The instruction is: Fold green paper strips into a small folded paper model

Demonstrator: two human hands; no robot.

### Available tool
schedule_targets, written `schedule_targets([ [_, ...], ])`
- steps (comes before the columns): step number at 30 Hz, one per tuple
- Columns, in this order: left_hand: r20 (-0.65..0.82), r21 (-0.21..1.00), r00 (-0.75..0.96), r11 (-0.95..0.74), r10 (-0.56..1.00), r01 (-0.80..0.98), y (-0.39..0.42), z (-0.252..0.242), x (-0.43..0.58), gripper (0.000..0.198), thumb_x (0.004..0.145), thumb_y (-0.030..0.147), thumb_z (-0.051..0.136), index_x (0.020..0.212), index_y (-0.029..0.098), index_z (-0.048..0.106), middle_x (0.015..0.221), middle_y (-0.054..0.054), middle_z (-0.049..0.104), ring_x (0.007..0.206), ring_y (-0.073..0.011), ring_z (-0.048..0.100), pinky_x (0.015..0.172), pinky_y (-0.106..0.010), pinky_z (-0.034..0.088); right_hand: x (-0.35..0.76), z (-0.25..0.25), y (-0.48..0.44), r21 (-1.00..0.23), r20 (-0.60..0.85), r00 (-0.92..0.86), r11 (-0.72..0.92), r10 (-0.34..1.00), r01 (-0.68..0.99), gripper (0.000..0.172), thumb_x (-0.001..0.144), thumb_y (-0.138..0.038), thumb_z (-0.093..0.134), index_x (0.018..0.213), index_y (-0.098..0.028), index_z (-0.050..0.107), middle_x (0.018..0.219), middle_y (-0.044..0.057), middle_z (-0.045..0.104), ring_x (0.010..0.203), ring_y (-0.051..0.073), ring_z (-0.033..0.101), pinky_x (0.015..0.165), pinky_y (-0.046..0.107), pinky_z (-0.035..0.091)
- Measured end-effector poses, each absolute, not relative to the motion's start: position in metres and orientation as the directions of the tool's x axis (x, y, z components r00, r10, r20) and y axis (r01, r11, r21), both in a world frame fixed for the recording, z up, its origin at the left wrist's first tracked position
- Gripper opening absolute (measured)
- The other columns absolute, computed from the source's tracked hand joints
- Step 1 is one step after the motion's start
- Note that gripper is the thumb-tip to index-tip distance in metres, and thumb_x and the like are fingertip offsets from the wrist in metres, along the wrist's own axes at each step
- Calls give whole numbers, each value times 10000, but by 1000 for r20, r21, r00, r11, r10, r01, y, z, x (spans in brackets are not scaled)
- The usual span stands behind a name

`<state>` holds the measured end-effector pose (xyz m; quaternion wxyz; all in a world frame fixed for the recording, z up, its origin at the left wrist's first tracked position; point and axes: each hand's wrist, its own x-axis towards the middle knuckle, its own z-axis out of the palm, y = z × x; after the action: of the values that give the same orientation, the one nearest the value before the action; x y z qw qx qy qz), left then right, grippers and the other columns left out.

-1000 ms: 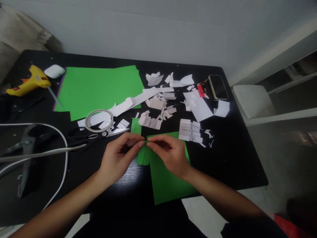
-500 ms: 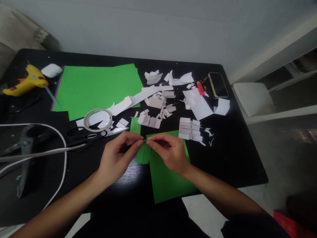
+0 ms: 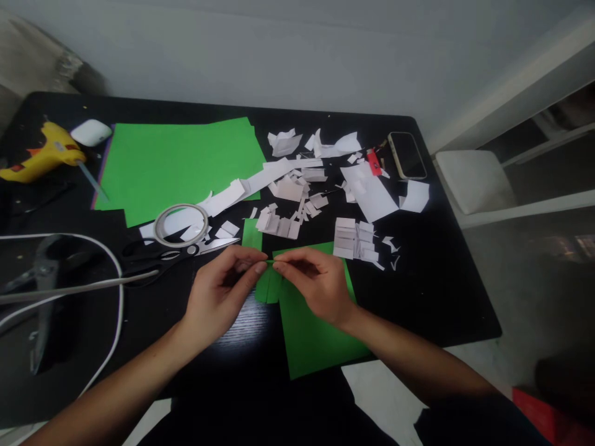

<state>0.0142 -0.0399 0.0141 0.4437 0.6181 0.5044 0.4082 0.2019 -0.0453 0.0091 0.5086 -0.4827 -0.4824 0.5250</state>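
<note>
Over the front middle of the table, my left hand (image 3: 222, 285) and my right hand (image 3: 317, 280) pinch a small green paper piece (image 3: 268, 287) between thumbs and forefingers, their tips almost meeting. Slits or creases run down the part hanging below my fingers; its upper edge is hidden by the fingertips. Just behind my left fingers lies a green paper strip (image 3: 251, 233). A larger green sheet (image 3: 311, 347) lies flat beneath my right hand and wrist. Black-handled scissors (image 3: 193, 250) rest to the left of my left hand, blades pointing right.
White paper scraps (image 3: 283, 226) and folded pieces (image 3: 356, 240) spread behind my hands. A tape roll (image 3: 158, 230) sits near the scissors, before green sheets (image 3: 181, 164). At left are a yellow glue gun (image 3: 46, 155), a white cable (image 3: 121, 303) and pliers (image 3: 46, 291); a phone (image 3: 408, 155) lies at right.
The view has shifted slightly, moving the table's things a little left and up. My hands keep the same pinch on the green paper piece.
</note>
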Motion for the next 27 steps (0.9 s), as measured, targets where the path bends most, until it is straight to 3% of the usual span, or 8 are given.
schedule_targets([
  [11, 26, 973, 150, -60, 988, 222, -40, 16, 16, 112, 934, 216, 714, 1045, 223, 731, 886, 5, 763, 783, -124, 706, 703, -214, 560, 201, 10, -45, -998, -4, -12, -5, 1000, -60, 83, 837, -214, 842, 901, -262, 823, 871, -9, 824, 810, 153, 790, 756, 257, 651],
  [18, -4, 957, 160, -42, 987, 286, -39, 18, 15, 108, 956, 294, 684, 937, 200, 733, 780, 7, 737, 657, -123, 654, 587, -218, 513, 201, 9, -46, -999, -7, -14, -8, 1000, -52, 88, 832, -225, 849, 909, -258, 824, 883, 0, 826, 826, 171, 794, 778, 288, 661],
  [27, 30, 950, 165, -79, 986, 301, -38, 18, 17, 96, 953, 259, 670, 912, 191, 722, 774, -3, 735, 655, -125, 642, 590, -227, 515, 201, 13, -45, -997, -60, -7, -60, 998, -53, 79, 814, -263, 862, 882, -257, 821, 863, 6, 824, 808, 187, 788, 755, 314, 664],
])
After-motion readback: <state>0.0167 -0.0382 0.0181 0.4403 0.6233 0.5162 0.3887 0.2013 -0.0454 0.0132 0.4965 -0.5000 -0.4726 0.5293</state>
